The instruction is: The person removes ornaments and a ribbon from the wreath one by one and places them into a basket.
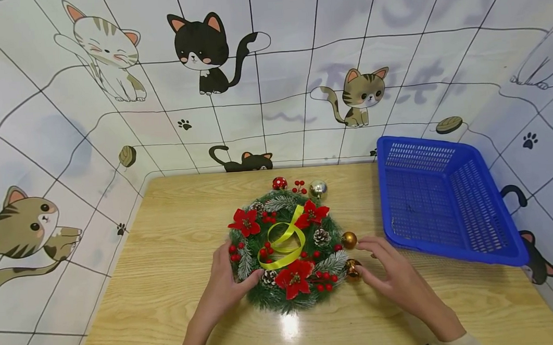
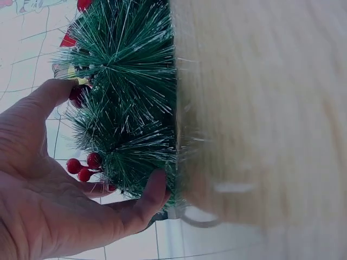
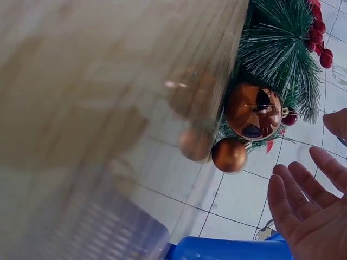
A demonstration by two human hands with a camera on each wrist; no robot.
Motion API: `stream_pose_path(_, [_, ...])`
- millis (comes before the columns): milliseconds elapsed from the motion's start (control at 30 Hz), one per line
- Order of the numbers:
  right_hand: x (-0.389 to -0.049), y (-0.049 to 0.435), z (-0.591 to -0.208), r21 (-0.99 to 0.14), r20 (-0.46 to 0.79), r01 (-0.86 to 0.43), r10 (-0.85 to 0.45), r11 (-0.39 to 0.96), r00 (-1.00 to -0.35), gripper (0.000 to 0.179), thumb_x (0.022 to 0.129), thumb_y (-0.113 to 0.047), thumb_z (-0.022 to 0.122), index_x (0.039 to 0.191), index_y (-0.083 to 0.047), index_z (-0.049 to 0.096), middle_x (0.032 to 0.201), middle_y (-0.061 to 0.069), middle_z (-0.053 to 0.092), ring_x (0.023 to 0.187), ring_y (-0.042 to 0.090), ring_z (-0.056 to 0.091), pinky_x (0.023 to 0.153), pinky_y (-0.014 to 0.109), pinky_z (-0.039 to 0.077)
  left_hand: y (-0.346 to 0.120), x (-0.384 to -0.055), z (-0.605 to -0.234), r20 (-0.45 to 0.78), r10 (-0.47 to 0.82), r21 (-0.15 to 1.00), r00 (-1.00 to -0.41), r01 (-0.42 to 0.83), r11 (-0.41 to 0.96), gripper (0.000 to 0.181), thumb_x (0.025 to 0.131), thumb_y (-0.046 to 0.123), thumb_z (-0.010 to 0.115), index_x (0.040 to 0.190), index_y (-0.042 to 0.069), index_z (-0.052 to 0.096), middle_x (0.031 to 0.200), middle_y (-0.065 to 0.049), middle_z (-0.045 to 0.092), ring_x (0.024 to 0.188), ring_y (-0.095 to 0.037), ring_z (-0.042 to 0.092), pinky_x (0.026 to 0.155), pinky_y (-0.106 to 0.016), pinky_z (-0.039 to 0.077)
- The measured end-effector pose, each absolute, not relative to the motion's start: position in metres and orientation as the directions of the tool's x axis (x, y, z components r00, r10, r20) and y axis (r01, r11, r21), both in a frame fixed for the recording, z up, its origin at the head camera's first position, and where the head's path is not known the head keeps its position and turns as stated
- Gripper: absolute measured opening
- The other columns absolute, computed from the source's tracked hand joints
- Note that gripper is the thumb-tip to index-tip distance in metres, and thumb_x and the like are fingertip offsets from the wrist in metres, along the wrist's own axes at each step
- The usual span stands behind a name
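A green Christmas wreath (image 1: 264, 299) with red poinsettias, berries and pine cones lies on the table. Curled yellow ribbon (image 1: 286, 258) sits across its middle. My left hand (image 1: 227, 283) grips the wreath's left side, thumb over the top and fingers round the outer edge, beside red berries (image 2: 84, 169). At the right edge are a shiny copper ball (image 3: 253, 111) and a smaller matte one (image 3: 229, 155). My right hand (image 1: 394, 275) is beside these two balls with fingers loosely spread; the right wrist view shows a gap between fingers and balls.
Along the wreath's far edge are a silver ball (image 1: 318, 189), a red dotted ornament (image 1: 279, 183) and a berry sprig (image 1: 299, 187). A blue plastic basket (image 1: 454, 254) stands at the right of the wooden table (image 1: 167, 240). Cat-printed sheeting (image 1: 281, 78) encloses the back and sides.
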State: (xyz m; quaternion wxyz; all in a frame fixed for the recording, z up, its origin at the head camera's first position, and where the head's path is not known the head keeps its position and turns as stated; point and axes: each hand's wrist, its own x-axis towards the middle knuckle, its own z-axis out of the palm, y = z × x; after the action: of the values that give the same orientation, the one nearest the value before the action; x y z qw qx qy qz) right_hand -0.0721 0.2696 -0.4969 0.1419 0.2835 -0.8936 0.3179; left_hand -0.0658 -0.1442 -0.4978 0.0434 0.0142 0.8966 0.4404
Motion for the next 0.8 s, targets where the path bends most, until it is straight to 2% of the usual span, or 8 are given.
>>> stream_pose_path(233, [-0.0725, 0.2669, -0.4959, -0.478, 0.451, -0.627, -0.441, 0.615, -0.776, 0.059, 0.086, -0.007, 0.091, 0.139, -0.003, 0.067, 0.141, 0.011, 0.065, 0.131, 0.026, 0.062, 0.111, 0.015, 0.040, -0.1457, -0.0660, -0.4991, -0.084, 0.089, 0.827, -0.993, -0.019, 0.562, 0.110, 0.097, 0.056, 0.081, 0.171, 0.004, 0.019, 0.173, -0.026, 0.019, 0.153, -0.054, 0.035, 0.114, -0.072, 0.038])
stream_pose_path(400, [-0.0712, 0.2645, -0.4942, -0.482, 0.422, -0.612, -0.447, 0.627, -0.789, 0.061, 0.085, -0.011, 0.093, 0.140, -0.008, 0.066, 0.142, 0.009, 0.064, 0.129, 0.023, 0.063, 0.099, 0.029, 0.056, -0.1483, -0.0659, -0.4991, -0.083, 0.114, 0.836, -0.990, -0.007, 0.549, 0.105, 0.100, 0.053, 0.078, 0.173, 0.007, 0.017, 0.174, -0.024, 0.018, 0.155, -0.052, 0.032, 0.116, -0.072, 0.036])
stream_pose_path(467, [-0.0708, 0.2630, -0.4948, -0.475, 0.420, -0.617, -0.454, 0.628, -0.786, 0.063, 0.083, -0.012, 0.095, 0.139, -0.008, 0.067, 0.141, 0.008, 0.065, 0.126, 0.024, 0.064, 0.095, 0.033, 0.059, -0.1497, -0.0659, -0.4988, -0.084, 0.123, 0.839, -0.989, -0.004, 0.544, 0.105, 0.101, 0.052, 0.077, 0.174, 0.008, 0.015, 0.175, -0.023, 0.017, 0.156, -0.051, 0.030, 0.116, -0.072, 0.035])
stream_pose_path(667, [-0.0703, 0.2611, -0.4997, -0.475, 0.406, -0.622, -0.472, 0.623, -0.783, 0.066, 0.080, -0.011, 0.098, 0.139, -0.010, 0.068, 0.139, 0.007, 0.066, 0.123, 0.024, 0.066, 0.096, 0.031, 0.058, -0.1511, -0.0660, -0.4970, -0.096, 0.147, 0.851, -0.985, -0.005, 0.525, 0.108, 0.100, 0.051, 0.078, 0.174, 0.009, 0.012, 0.176, -0.023, 0.014, 0.157, -0.052, 0.027, 0.116, -0.074, 0.034])
stream_pose_path(800, [-0.0698, 0.2598, -0.5027, -0.476, 0.359, -0.602, -0.484, 0.641, -0.798, 0.064, 0.081, -0.015, 0.098, 0.138, -0.013, 0.068, 0.139, 0.006, 0.067, 0.122, 0.024, 0.068, 0.093, 0.043, 0.062, -0.1508, -0.0663, -0.4961, -0.097, 0.149, 0.855, -0.984, -0.006, 0.519, 0.109, 0.099, 0.050, 0.079, 0.175, 0.010, 0.012, 0.177, -0.022, 0.013, 0.158, -0.051, 0.026, 0.116, -0.074, 0.034])
